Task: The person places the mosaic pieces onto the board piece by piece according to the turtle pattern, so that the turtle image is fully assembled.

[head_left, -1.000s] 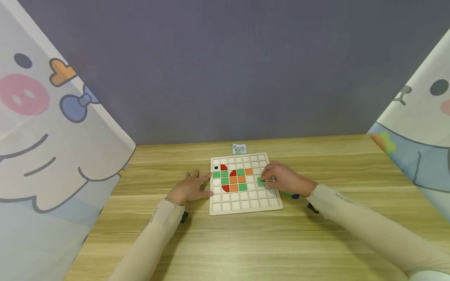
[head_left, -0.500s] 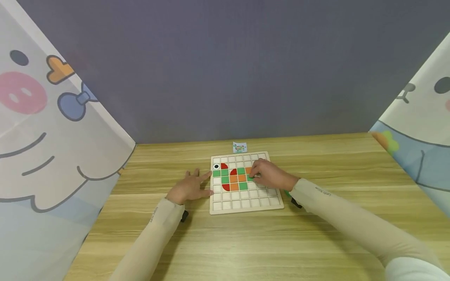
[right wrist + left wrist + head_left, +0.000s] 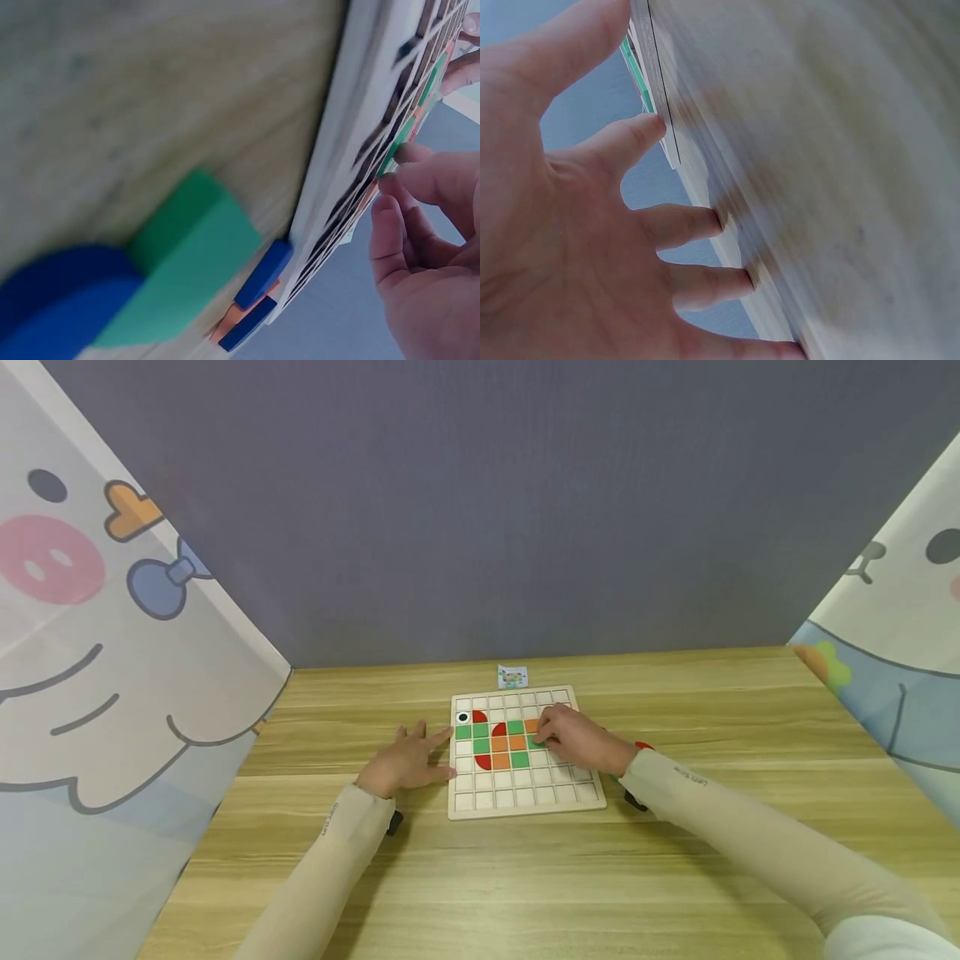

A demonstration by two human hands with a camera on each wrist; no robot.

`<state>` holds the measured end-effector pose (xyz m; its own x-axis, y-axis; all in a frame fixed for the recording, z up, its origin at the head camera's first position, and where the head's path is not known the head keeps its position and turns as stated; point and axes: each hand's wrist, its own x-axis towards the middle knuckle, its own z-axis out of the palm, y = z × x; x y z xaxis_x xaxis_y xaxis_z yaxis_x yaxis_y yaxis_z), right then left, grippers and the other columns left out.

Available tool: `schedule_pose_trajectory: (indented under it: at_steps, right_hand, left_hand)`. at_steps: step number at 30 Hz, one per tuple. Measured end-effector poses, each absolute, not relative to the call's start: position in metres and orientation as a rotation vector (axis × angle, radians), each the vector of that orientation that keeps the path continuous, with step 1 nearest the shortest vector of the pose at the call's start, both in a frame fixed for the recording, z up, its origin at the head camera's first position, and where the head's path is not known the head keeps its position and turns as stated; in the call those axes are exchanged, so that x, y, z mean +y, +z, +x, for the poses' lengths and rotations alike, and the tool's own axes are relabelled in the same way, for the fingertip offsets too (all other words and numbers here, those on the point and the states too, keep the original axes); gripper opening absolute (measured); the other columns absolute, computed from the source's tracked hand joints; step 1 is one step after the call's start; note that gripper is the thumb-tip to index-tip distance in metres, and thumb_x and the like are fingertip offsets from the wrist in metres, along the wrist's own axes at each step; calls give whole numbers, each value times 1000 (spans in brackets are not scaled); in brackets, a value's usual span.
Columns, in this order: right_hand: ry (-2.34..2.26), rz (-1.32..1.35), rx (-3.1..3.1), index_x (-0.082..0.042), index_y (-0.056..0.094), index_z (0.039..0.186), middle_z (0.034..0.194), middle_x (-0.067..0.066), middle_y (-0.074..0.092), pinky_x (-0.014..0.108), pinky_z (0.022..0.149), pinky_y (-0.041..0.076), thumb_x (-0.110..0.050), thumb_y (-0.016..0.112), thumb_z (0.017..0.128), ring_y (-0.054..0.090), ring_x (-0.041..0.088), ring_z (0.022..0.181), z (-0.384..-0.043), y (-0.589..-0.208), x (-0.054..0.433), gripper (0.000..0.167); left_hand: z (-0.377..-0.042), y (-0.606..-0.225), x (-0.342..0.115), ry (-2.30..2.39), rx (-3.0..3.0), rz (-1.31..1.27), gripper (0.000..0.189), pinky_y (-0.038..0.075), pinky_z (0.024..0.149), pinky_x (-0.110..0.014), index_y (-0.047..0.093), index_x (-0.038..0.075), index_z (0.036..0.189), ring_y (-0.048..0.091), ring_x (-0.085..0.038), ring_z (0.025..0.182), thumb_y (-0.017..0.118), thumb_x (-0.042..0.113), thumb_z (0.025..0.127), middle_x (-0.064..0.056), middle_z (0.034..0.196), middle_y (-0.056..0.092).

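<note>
The right hand (image 3: 442, 281) pinched a green tile (image 3: 389, 157) at the gridded board (image 3: 324, 154); the left hand (image 3: 463, 73) showed beyond. Beside the board, a green block (image 3: 195, 259), a rounded blue piece (image 3: 60, 304), two small blue pieces (image 3: 262, 274) and an orange piece (image 3: 223, 324) lay on the table (image 3: 150, 90).

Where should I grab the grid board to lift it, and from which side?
I'd grip the grid board by its rim, from left and right together: it lies flat on the table with coloured tiles in its squares, so a level hold seems safest. The left edge, where the left hand touches, looks easier; blue pieces lie by the right.
</note>
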<state>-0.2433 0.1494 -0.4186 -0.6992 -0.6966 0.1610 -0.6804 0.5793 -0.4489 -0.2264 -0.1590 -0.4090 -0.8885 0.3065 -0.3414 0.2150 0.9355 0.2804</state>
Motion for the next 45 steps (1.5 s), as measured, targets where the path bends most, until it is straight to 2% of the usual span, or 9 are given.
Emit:
schedule_pose_trajectory:
  at_steps: [5,12,18,21,25,29,32,36,45]
  right_hand:
    - [-812,-1217,2803,-2,73,100,92,4,58,28,72,48,10,57,88,53,16,85,-241,-417,160,23]
    - [-858,-1011,2828,-3,73,100,93,3,57,28,63,45,7,55,89,50,11,75,-232,-403,191,23]
    - [-808,-952,2831,-6,72,101,97,2,57,28,65,48,1,63,87,51,10,77,-219,-402,224,18]
    - [-789,-933,2840,-6,72,102,97,1,58,29,64,47,1,65,85,53,14,77,-211,-402,242,19]
    - [-765,-928,2866,-7,73,96,93,-1,59,33,67,49,4,70,80,56,19,81,-200,-406,265,19]
    - [-737,-939,2872,-12,73,90,91,-3,59,35,69,51,0,76,76,57,19,83,-188,-410,280,18]
    - [-707,-969,2876,-17,73,88,91,-5,58,36,70,51,-3,79,74,56,17,83,-183,-413,285,21]
    - [-710,-957,2884,-16,72,91,91,-7,59,36,69,51,0,78,73,55,15,82,-180,-417,288,26]
    - [-759,-859,2902,-15,72,92,86,-9,60,26,60,47,-2,78,75,52,11,72,-180,-418,285,23]
  left_hand:
    - [-226,-409,-158,336,2700,385,79,29,85,-76,27,34,149,9,-55,133,64,56,83,-25,153,11]
    - [-224,-406,-158,345,2698,386,78,24,87,-77,27,31,150,8,-55,133,64,53,85,-26,152,11]
    - [-223,-407,-160,350,2697,401,78,21,89,-77,26,29,150,8,-57,132,62,53,85,-26,152,11]
    - [-223,-409,-161,353,2701,409,78,21,88,-78,27,28,150,9,-58,131,62,53,85,-27,152,11]
    - [-224,-409,-161,349,2702,410,78,21,88,-78,27,29,150,9,-58,131,62,54,85,-27,152,11]
    - [-225,-409,-161,347,2698,414,78,22,88,-77,26,30,150,8,-57,132,62,54,85,-27,152,10]
    - [-225,-409,-162,347,2698,424,78,22,87,-77,27,29,150,9,-58,131,62,54,85,-27,152,11]
    - [-226,-408,-162,348,2695,430,78,24,87,-77,27,30,150,9,-58,131,62,54,85,-27,152,11]
    - [-224,-406,-160,337,2691,414,77,23,90,-76,26,30,150,8,-57,132,61,53,86,-27,152,11]
